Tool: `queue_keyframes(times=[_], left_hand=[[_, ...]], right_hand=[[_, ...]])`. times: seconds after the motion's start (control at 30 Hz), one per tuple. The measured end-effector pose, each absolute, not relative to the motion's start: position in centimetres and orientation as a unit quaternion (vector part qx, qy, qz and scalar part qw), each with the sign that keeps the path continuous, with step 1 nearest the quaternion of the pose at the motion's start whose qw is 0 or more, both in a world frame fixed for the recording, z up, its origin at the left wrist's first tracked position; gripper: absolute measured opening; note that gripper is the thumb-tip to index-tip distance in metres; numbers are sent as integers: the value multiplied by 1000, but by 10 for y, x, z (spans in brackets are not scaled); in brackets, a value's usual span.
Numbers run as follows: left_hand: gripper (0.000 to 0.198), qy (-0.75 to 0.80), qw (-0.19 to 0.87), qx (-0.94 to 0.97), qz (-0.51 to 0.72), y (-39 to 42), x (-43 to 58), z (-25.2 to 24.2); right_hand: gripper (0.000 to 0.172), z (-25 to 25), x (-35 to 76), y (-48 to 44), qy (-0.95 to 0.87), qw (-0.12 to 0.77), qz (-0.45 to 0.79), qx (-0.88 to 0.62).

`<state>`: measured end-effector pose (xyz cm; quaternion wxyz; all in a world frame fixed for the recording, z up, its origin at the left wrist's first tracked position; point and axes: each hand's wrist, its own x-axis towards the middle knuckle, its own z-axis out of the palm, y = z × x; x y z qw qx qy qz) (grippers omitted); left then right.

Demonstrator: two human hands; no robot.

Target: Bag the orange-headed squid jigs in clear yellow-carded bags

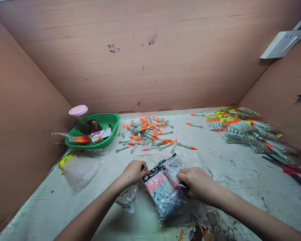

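My left hand (pixel 132 172) pinches the top left corner of a clear plastic packet with a black header (pixel 162 192) that lies on the table. My right hand (pixel 194 180) has its fingers curled over a second, similar packet (pixel 174 165) beside the first. Just beyond both hands lies a heap of pale lures with orange tips (pixel 149 134). A small clear bag (pixel 127 199) sits under my left wrist.
A green basket (pixel 110 118) holding a pink-lidded jar (pixel 78 110) stands at the back left, with empty clear bags (pixel 81 169) before it. Packed lure bags (pixel 251 132) are piled at the right, red-handled pliers (pixel 294 172) nearby. Brown walls enclose the table; a white socket (pixel 282 43) hangs upper right.
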<state>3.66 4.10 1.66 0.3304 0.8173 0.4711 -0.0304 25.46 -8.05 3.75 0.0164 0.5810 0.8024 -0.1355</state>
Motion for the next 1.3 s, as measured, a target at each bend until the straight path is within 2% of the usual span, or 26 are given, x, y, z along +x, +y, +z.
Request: queue_keyframes(times=[0.2,0.37,0.47,0.57,0.67,0.83,0.97,1.07,1.2,1.3], left_hand=[[12,511,325,795,31,28,18,26],[22,504,406,762,32,23,-3,45],[27,451,500,738,36,15,-14,62],[32,414,566,705,107,5,-19,71],[36,414,590,672,171,-3,-19,74],[40,441,641,577,247,-4,-15,70],[45,448,622,586,261,-4,-11,65],[40,441,607,602,273,-7,-8,60],[31,426,584,617,310,-9,-11,51],[29,424,576,623,317,-10,-14,47]], right_hand=[[16,29,255,-83,787,18,-148,599],[15,28,255,-86,777,10,-151,611],[19,33,256,-89,760,-70,-191,618],[34,40,255,-88,742,-194,-247,592],[44,44,249,-84,735,-242,-250,582],[29,42,239,-76,728,-293,-185,591],[31,45,237,-73,720,-331,-177,584],[29,52,237,-74,717,-354,-200,566],[16,62,237,-76,720,-367,-237,539],[16,66,236,-79,726,-370,-228,533]])
